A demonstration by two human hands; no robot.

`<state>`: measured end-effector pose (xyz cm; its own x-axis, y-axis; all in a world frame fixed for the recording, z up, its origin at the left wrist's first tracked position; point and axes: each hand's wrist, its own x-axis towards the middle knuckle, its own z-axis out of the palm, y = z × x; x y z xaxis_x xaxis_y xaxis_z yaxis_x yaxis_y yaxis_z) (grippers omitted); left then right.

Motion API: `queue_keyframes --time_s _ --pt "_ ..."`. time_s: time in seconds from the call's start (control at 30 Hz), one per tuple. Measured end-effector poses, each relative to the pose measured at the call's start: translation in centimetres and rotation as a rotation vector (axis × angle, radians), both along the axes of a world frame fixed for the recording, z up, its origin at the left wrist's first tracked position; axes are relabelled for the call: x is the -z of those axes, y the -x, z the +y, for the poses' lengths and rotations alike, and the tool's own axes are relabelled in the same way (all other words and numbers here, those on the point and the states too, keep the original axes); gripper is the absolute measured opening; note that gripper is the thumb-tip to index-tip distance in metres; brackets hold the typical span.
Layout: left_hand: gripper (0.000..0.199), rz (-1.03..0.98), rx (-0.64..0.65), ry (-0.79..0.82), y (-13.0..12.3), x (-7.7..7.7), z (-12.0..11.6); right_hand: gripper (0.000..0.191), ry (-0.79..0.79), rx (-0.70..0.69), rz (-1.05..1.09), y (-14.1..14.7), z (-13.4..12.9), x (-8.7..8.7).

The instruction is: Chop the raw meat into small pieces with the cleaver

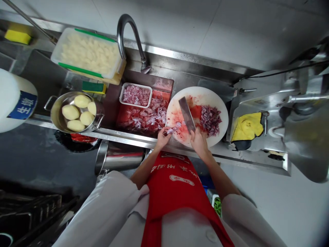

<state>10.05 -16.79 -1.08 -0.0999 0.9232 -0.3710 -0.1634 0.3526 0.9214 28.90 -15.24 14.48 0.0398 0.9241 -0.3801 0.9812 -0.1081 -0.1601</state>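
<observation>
My right hand (199,141) is wrapped round the handle of a cleaver (187,115), whose broad blade rests over the round white cutting board (177,99). At the board's near left edge, my left hand (163,138) pinches a small piece of pale pink raw meat (170,130). Red juice stains the board around the blade. To the right of the cleaver lies a heap of dark reddish-purple cut meat (210,120). Left of the board, the sink (160,81) holds many pale raw pieces (156,111) in red liquid and a white basket (122,99) of chopped pink meat.
A tap (125,22) arches over the sink. On the left are a pot (57,118) of peeled potatoes, a lidded tub (58,44) and a sponge (92,87). A yellow cloth (246,126) lies by a metal machine (305,120) on the right.
</observation>
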Motion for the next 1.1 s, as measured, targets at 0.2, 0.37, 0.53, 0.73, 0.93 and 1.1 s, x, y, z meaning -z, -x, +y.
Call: queue_keyframes --time_s 0.2,0.37,0.53,0.73,0.93,1.1 --pt "0.047 -0.044 -0.043 0.022 -0.1 0.4 0.0 0.039 0.064 0.002 0.045 4.3 2.4 2.4" --pt "0.043 -0.004 -0.039 0.01 0.2 1.0 0.4 0.03 0.187 -0.106 0.073 -0.5 3.4 5.5" --pt "0.04 0.027 -0.054 -0.033 -0.1 1.5 0.9 0.035 0.006 -0.038 -0.018 -3.9 4.5 3.2" --pt "0.041 -0.023 -0.057 0.005 -0.3 1.4 1.2 0.044 -0.021 -0.073 0.003 1.3 3.0 2.6" --pt "0.031 0.153 -0.15 0.009 2.0 0.0 1.7 0.027 0.196 -0.188 0.063 -3.0 2.2 6.3" --pt "0.036 0.035 -0.082 -0.032 0.7 -2.2 4.0 0.029 0.134 -0.071 0.122 -8.8 1.1 7.1"
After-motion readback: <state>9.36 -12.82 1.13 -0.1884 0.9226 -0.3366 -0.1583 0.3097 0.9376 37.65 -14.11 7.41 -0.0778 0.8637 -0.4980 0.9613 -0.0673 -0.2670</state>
